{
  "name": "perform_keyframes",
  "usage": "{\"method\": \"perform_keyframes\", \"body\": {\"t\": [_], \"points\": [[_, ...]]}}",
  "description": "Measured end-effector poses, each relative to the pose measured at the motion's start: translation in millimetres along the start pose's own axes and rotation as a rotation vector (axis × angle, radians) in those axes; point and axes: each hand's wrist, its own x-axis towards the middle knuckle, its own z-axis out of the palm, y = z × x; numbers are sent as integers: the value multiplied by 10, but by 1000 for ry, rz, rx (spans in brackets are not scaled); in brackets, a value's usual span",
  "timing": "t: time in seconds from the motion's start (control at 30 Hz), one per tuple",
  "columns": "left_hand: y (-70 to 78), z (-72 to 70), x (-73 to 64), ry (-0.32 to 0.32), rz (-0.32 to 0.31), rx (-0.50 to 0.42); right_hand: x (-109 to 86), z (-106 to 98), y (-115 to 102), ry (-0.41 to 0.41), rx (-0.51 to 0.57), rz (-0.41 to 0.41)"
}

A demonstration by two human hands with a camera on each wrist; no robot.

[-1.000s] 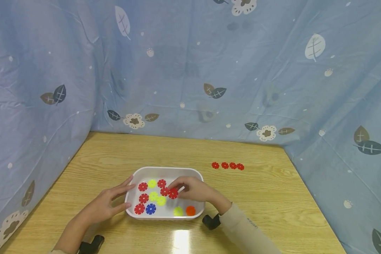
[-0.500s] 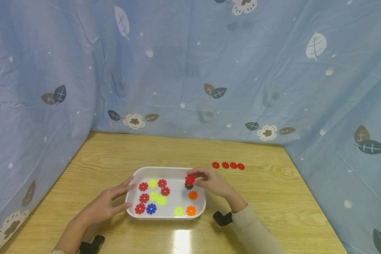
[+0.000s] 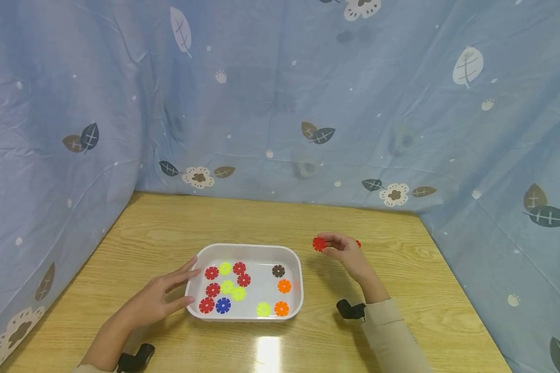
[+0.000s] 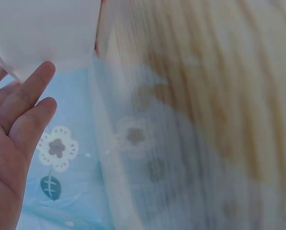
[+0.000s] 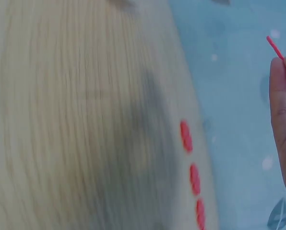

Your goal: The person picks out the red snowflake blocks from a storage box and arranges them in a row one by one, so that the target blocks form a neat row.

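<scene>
My right hand [image 3: 351, 257] pinches a red snowflake disc [image 3: 319, 244] between thumb and fingers, above the table to the right of the white tray [image 3: 261, 272]. In the right wrist view that disc [image 5: 274, 46] shows edge-on at the fingertips. Red discs [image 5: 195, 179] lie in a row on the table; the hand hides most of them from the head camera. My left hand [image 3: 155, 301] touches the tray's left end, fingers spread over the rim and thumb near its front corner. The left wrist view shows its fingers [image 4: 35, 79] against the tray wall.
Inside the tray lie several red discs [image 3: 212, 289] and yellow discs [image 3: 227, 287], a blue disc [image 3: 223, 305], two orange discs [image 3: 284, 286] and a brown disc [image 3: 278, 271]. A blue patterned curtain [image 3: 270, 103] encloses the wooden table [image 3: 205, 217] at the back and sides.
My right hand has lifted the red disc out of the tray and carried it right and back to the row of red discs. The left hand stays at the tray.
</scene>
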Motion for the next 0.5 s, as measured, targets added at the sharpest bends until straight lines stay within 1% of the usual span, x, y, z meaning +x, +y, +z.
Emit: {"method": "perform_keyframes", "body": {"t": [0.1,0.27,0.5], "points": [[-1,4,1,4,15,7,-10,-120,97,58,24,33],[-1,4,3,7,28,5,-28,-306,245,118,57,61],[-9,10,5,8,33,-2,-80,-566,344,231,41,128]]}}
